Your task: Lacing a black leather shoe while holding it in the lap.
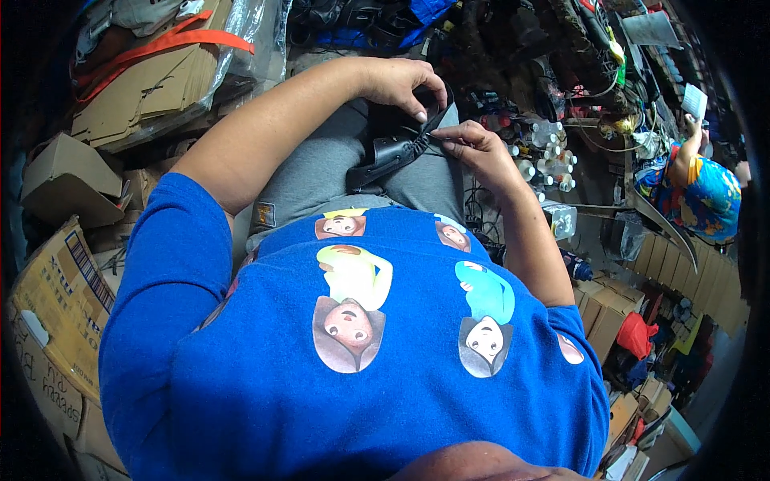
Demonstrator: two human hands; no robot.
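On my grey-trousered lap (pixel 297 160) lies a glossy black shoe-like piece (pixel 393 154), with a gathered edge and a greyish flap standing up at its far end. My left hand (pixel 403 84) reaches over its far end from above. Its fingers are curled and closed on the rim, with the thumb along the near side. From the right, my right hand (pixel 479 151) pinches the same edge between thumb and forefinger, close to the left fingertips. What lies right between the fingertips is too small to make out.
Flattened cardboard (pixel 144 96) with an orange strap is stacked at left, above an open carton (pixel 70 180). Several small clear bottles (pixel 553 164) stand right of my knees. A curved pale strip (pixel 670 228) juts out nearby. Another person (pixel 694 188) sits at far right, holding something white.
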